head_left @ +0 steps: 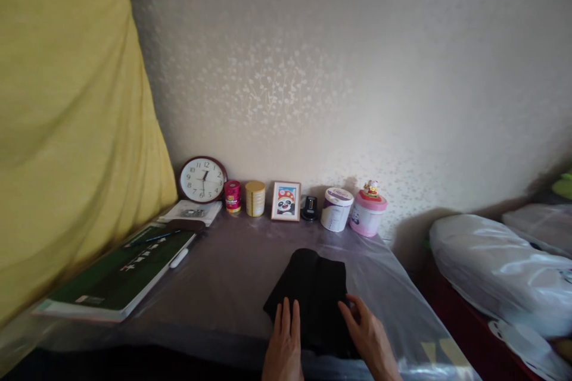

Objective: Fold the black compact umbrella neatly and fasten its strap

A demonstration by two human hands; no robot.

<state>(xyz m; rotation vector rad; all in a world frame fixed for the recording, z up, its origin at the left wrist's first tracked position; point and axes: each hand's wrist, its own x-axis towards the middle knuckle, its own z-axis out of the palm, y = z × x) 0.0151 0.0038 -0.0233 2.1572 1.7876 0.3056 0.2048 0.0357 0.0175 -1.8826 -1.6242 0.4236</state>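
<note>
A folded black cloth (pixel 315 292) lies on the plastic-covered table (pixel 223 286) near its front edge. My left hand (pixel 285 342) rests flat on the cloth's near left part, fingers stretched out and together. My right hand (pixel 366 336) lies on the cloth's right edge with its fingers spread and slightly bent. Neither hand holds anything.
Along the wall stand a round clock (pixel 202 179), a red tin (pixel 232 196), a gold tin (pixel 255 198), a framed picture (pixel 286 201), a white tub (pixel 336 209) and a pink tub (pixel 367 216). A green book (pixel 120 271) lies at left beside a yellow curtain (pixel 67 131). Plastic-wrapped bundles (pixel 496 268) sit at right.
</note>
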